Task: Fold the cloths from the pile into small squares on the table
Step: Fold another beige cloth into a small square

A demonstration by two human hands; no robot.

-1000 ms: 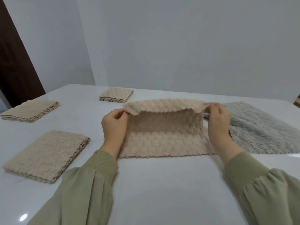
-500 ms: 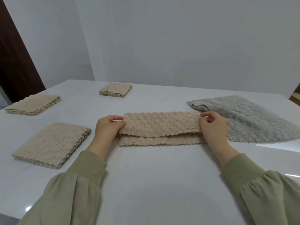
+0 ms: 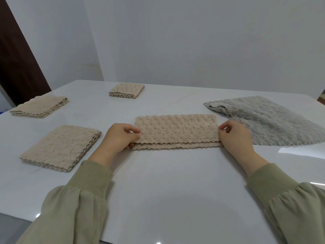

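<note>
A beige textured cloth (image 3: 176,131) lies on the white table (image 3: 167,182), folded in half into a long strip with its upper layer a little short of the lower edge. My left hand (image 3: 121,136) pinches the strip's left end between thumb and fingers. My right hand (image 3: 233,134) pinches the right end the same way. A grey fluffy cloth pile (image 3: 267,120) lies spread to the right, just behind my right hand.
Three beige stacks of folded cloths sit on the table: a large one (image 3: 61,147) at near left, another (image 3: 39,106) at far left, a small square one (image 3: 127,90) at the back. A white wall stands behind the table.
I brought the raised far edge of the beige cloth down toward me, so the cloth went from half-lifted to a flat folded strip. Both hands stayed at its ends.
</note>
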